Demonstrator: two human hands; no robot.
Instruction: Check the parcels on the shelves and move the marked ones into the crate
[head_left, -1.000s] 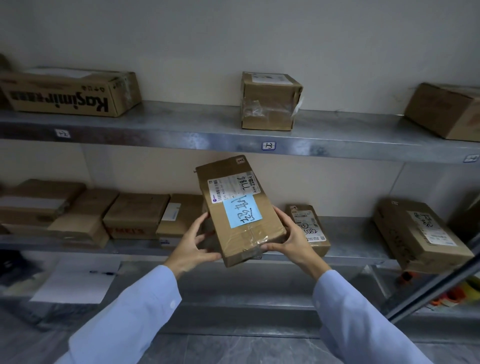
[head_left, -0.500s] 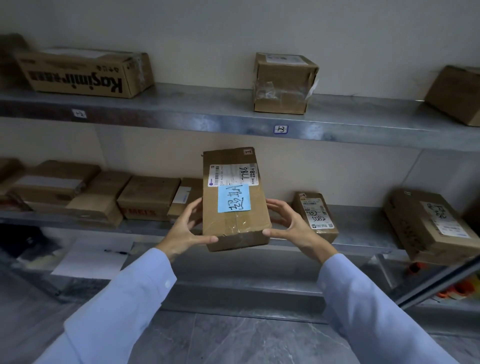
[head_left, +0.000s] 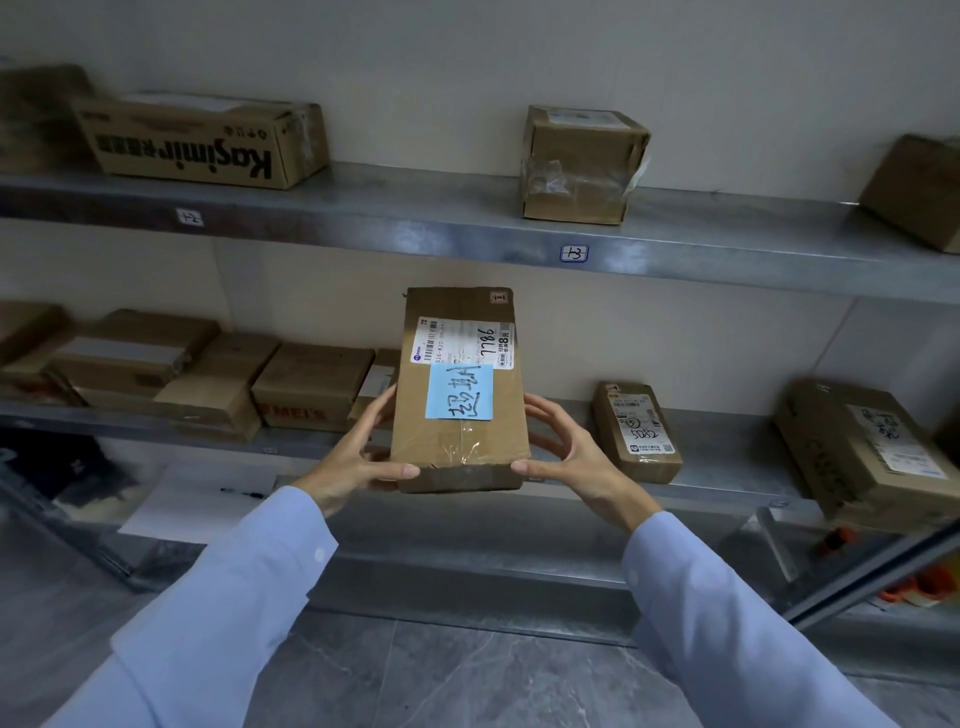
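Parcel held upright in mid-air before the lower shelf, label face toward the camera, presumably for reading. Blue note, handwritten, sits under the shipping label, which is marked "7786". Likely a marked one. Left hand and right hand grasp its lower sides. Crate not in view. Upper-shelf box reads "Kasimir", inverted.

Reaches forward, left hand and right hand level, palms facing inward, gripping opposite sides of a brown cardboard parcel.
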